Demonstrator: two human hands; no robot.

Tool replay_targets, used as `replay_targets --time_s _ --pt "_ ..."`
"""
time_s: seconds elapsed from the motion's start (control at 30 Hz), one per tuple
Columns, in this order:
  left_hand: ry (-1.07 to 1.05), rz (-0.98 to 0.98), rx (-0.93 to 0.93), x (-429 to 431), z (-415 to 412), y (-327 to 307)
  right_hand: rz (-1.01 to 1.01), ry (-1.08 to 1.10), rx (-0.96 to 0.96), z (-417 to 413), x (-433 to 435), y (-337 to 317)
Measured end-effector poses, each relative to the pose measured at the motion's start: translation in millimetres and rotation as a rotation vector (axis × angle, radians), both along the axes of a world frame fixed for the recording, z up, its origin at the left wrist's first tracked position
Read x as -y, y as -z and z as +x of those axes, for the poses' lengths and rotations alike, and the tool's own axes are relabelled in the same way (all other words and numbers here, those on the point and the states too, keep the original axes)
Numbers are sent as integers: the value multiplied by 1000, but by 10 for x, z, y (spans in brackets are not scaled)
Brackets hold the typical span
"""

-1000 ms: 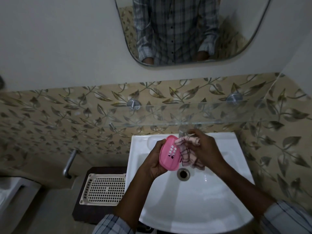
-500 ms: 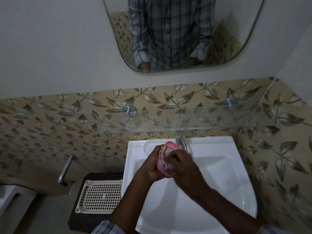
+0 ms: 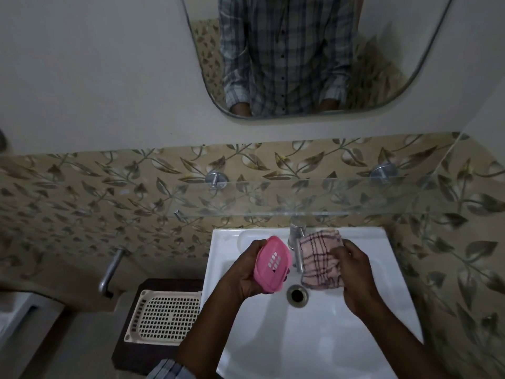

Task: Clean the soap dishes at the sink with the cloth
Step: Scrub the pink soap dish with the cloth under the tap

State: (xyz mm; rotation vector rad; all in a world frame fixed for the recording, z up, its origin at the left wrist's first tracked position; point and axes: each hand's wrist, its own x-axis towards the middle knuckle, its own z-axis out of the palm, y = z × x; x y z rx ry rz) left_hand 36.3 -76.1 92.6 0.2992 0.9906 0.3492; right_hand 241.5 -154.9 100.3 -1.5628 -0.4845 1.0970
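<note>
Left hand (image 3: 247,272) closed in a firm grip round the pink soap dish (image 3: 272,263), fingers wrapped behind and under it, thumb along the near edge. Dish tilted up on its edge over the sink (image 3: 314,337), slotted face turned toward the head camera and toward the other hand, probably so that the surface to be wiped lies open to the cloth and any drips fall into the basin. Right hand (image 3: 355,272) closed on the checked cloth (image 3: 321,259), fingers pinching a bunched fold near its right side, the rest spread flat like a pad facing the dish. Cloth and dish near each other but apart, with the tap (image 3: 296,242) standing between them; no wiping contact at this instant. Held so, likely a pause to regather the cloth or to look over the dish between rubs. Both hands raised above the drain (image 3: 297,294), not resting on the basin. Further out, a cream slotted tray (image 3: 166,315) lying flat on a dark stand (image 3: 153,354) just left of the sink, perhaps another piece awaiting the cloth, though not certain from here. Glass shelf (image 3: 328,198) above the tap, bare as far as can be seen. Mirror (image 3: 314,64) higher on the wall, showing a checked shirt and both forearms.
</note>
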Motion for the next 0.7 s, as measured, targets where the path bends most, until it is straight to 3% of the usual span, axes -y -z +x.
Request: replay_targets --time_s 0.07,0.13,0.2,0.33,0.4,0.53,0.63,0.7 --pt "13 -6 -34 -13 -13 -26 -106 -25 -23 -13 50 39" --pt "57 -9 -79 -12 -4 -41 -138 -61 269 -33 61 97" --pt "95 -15 -104 -1 35 -54 58 -96 690 -105 62 -13" --pt "74 -23 -19 42 166 -99 410 -583 1039 -603 125 -62" --pt "65 -36 28 69 151 -101 531 -797 1337 -624 104 44" --pt "33 -123 174 120 50 -157 575 -731 1300 -419 -41 -61" --pt "48 -148 300 149 41 -222 739 -832 1334 -467 -10 19" --pt "44 -113 252 146 57 -226 657 -766 1255 -415 -75 -45"
